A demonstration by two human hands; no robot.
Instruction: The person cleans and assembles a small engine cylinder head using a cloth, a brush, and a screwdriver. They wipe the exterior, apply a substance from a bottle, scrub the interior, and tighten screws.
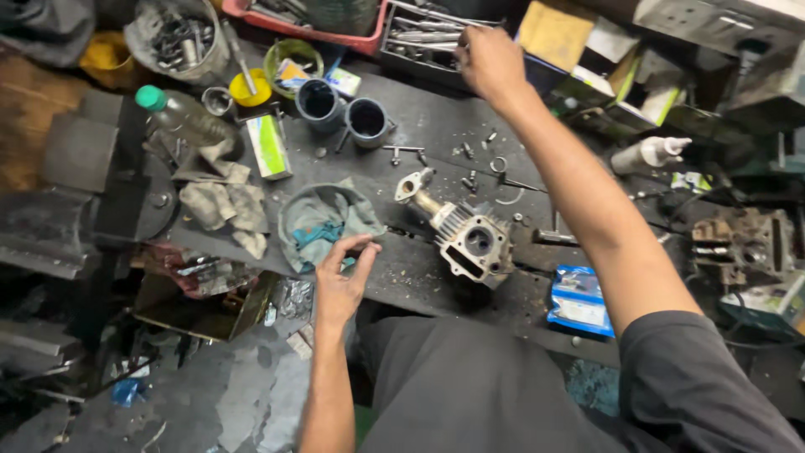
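A finned metal engine cylinder head (470, 237) with a pipe stub lies on the dark workbench (436, 126) in front of me. My left hand (342, 277) hovers at the bench's near edge, fingers apart, holding nothing, next to a crumpled grey-green rag (323, 220). My right hand (489, 60) is stretched far forward over a dark tray of long metal tools (419, 42) at the back; its fingers curl down at the tray's edge, and whether they grip anything is hidden.
Two dark cups (344, 111), a yellow lid (250, 87), a green-capped bottle (180, 117), a green-white box (269, 144) and dirty rags (220, 201) lie left. Small bolts and rings (486, 168) scatter mid-bench. A blue packet (579, 299) and another engine part (742, 243) sit right.
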